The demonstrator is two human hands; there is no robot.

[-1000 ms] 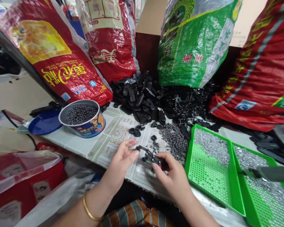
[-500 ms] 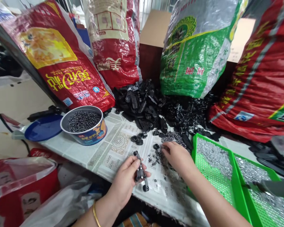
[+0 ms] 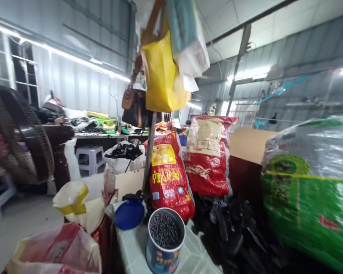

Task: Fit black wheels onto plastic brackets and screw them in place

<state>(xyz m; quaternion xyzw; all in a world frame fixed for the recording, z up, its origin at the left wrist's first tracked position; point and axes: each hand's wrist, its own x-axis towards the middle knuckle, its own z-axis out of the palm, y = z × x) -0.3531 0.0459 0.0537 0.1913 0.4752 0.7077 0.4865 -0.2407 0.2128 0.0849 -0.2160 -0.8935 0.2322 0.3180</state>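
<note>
Neither of my hands shows in the head view at this moment, so what they hold is hidden. A round tub [image 3: 165, 255] filled with small black pieces [image 3: 164, 230] stands at the bottom middle, on the corner of the pale patterned table [image 3: 134, 247]. Behind it to the left lies a blue lid [image 3: 129, 215]. Black plastic parts [image 3: 231, 228] are heaped to the right of the tub, blurred by motion.
Red printed sacks [image 3: 171, 179] and a green and silver sack [image 3: 308, 205] stand around the heap. Bags, among them a yellow one [image 3: 165, 72], hang from a metal post [image 3: 149, 152]. A large fan [image 3: 23, 133] is at left. Open sacks [image 3: 57, 251] sit on the floor.
The view has swung up and to the left. Both hands, the black plastic part held in the left one and the green trays have gone out of sight.
</note>
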